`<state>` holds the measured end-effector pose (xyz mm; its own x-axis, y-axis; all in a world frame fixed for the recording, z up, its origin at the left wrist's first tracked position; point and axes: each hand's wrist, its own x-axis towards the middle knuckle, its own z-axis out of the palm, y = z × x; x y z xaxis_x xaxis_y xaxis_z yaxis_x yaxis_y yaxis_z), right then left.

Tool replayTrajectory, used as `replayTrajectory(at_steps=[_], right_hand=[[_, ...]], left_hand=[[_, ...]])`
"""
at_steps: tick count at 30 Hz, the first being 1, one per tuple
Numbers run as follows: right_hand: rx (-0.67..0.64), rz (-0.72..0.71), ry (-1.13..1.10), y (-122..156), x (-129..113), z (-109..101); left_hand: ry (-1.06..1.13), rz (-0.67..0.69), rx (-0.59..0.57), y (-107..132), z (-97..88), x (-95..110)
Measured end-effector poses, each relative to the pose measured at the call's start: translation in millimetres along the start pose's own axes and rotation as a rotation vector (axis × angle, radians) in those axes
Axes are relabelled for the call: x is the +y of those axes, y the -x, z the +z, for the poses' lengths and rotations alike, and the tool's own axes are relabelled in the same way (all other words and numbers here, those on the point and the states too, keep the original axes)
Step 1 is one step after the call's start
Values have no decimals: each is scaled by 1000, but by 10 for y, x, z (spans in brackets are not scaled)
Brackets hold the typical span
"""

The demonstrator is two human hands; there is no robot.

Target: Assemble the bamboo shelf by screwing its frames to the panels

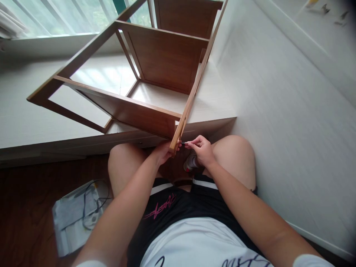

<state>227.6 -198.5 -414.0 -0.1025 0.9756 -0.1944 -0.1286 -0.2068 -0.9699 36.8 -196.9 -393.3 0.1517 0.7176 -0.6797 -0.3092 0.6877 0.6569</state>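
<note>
"Dark wooden floor (25,207) nearest us. What's lying on it?"

"Pale plastic pouch (62,222), over to the person's left, black cable (84,204) looped across it. Now up past the knees (233,154), to the hands!"

"Give me the fingers!"

"Right hand (204,150): thumb and fingertips pressed together, pinching a slim dark piece (184,143), too small to name. Left hand (164,151): wrapped about the near end of a side rail (195,83), fingertips peeping out just beside that dark piece. Wood hides the others, so I can't tell how they sit."

"Looks delicate!"

"It does! That pinch is all fingertip; a careless twist could send the dark piece down to the floor. And if the right hand slips sideways, those left fingertips could take a jab."

"And the big wooden frame (164,61) that rail belongs to?"

"Up on the pale ledge (215,98), its near end reaching out past the front edge, left of the front right corner. Press down hard on that end and, I'd judge, the whole thing might tip or slide towards the knees."

"Behind that?"

"Panels (144,116) one after another, running back along the ledge, then the bright window (94,18) beyond its far edge."
</note>
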Motion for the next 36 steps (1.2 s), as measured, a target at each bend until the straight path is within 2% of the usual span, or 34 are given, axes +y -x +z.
replayTrajectory(at_steps=[9, 27, 36], right_hand=[[-7, -22, -43, 32, 9, 5], [30, -101, 62, 84, 52, 33], [11, -73, -19, 77, 57, 47]], left_hand=[[50, -47, -31, 9, 22, 16], [36, -12, -55, 49, 37, 26], [53, -16, -57, 33, 26, 25]])
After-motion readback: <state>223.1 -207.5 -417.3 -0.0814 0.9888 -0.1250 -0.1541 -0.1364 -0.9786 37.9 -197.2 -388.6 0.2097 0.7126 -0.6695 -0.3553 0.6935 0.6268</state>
